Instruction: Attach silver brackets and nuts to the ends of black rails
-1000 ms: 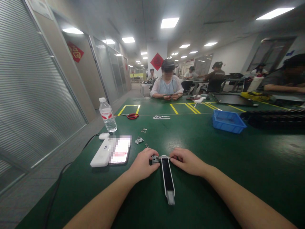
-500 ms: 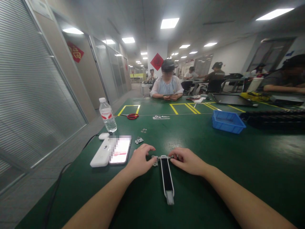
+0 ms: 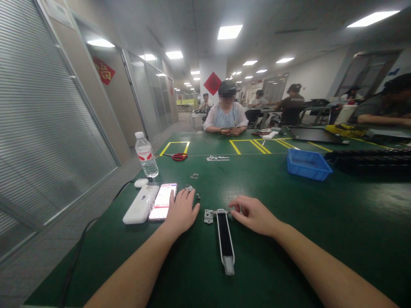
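Observation:
In front of me lies a long white-framed part with a black strip (image 3: 225,235). A metal hinge (image 3: 209,216) with a flat, holed plate runs across its far end. The thumb and curled fingers of my right hand (image 3: 255,215) close on the right end of the hinge's rod; the exact contact is partly hidden. Fingers spread, my left hand (image 3: 182,212) holds nothing and lies low over the table beside the phone (image 3: 162,203). Its fingertips reach a small metal bracket (image 3: 189,188), which they partly cover. Small nuts (image 3: 198,196) sit just past its thumb.
A white power bank (image 3: 138,207), an earbud case (image 3: 141,183) and a water bottle (image 3: 147,156) stand at left. Farther off are red-handled scissors (image 3: 180,157), small washers (image 3: 194,176), thin white pieces (image 3: 217,158) and a blue bin (image 3: 308,164). A person (image 3: 226,111) sits opposite.
My left hand has let go of the hinge plate and moved left to the small bracket beside the phone. The right hand and the long part have hardly moved.

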Action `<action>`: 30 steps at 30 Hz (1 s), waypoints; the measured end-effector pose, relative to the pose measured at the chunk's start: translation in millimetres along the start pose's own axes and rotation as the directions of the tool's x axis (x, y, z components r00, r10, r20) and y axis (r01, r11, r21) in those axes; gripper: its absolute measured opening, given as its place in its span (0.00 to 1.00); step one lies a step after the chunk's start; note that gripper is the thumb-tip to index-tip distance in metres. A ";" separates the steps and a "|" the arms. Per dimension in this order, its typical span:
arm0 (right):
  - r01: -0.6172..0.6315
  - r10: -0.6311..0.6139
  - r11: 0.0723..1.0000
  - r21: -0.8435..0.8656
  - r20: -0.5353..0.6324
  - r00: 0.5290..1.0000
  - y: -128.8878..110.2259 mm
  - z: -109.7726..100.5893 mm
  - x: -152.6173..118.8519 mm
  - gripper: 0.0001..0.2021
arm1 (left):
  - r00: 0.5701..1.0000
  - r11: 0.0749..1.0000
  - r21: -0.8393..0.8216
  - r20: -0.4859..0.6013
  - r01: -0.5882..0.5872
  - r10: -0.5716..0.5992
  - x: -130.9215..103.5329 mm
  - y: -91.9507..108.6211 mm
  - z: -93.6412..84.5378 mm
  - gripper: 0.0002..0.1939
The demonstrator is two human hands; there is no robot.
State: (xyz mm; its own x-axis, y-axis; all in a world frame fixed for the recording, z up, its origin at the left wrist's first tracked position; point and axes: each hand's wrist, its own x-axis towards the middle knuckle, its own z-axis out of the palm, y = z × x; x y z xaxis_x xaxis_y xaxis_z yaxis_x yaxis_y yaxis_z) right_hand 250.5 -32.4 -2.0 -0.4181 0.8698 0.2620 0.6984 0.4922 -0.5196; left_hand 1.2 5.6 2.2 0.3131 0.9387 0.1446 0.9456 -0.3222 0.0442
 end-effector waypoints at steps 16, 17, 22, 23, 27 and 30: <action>-0.003 0.002 1.000 0.026 0.045 0.999 -1.2 -0.9 0.5 0.08 | 0.999 0.998 0.042 0.019 0.047 -0.048 -3.5 2.8 -0.4 0.21; -0.005 0.004 1.000 0.026 0.046 0.999 -1.6 -1.1 0.5 0.09 | 0.999 0.998 0.035 0.009 0.048 -0.048 -3.6 2.7 -0.8 0.21; -0.004 0.003 1.000 0.017 0.046 0.999 -4.3 -2.7 0.2 0.08 | 0.999 0.998 -0.028 0.000 0.052 -0.052 -4.9 6.1 -9.7 0.16; -0.001 0.000 1.000 0.016 0.043 0.999 -4.6 -2.9 0.2 0.08 | 0.999 0.998 -0.040 0.003 0.054 -0.054 -5.0 7.0 -11.3 0.16; 0.006 -0.007 1.000 0.024 0.042 0.999 -2.9 -2.2 0.2 0.08 | 0.998 0.996 -0.061 0.030 0.064 -0.063 -4.6 8.4 -11.8 0.15; 0.013 -0.013 1.000 0.028 0.027 1.000 2.2 0.1 -0.2 0.08 | 0.997 0.996 -0.055 0.040 0.064 -0.062 -3.4 7.6 -8.7 0.15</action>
State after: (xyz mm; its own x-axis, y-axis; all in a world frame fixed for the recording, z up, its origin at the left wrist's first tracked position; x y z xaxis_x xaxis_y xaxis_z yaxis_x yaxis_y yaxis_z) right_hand 252.0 -31.6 -3.3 -0.4431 0.8618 0.2467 0.6767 0.5021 -0.5385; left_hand 6.5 -1.2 10.6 0.2572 0.9610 0.1021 0.9574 -0.2677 0.1078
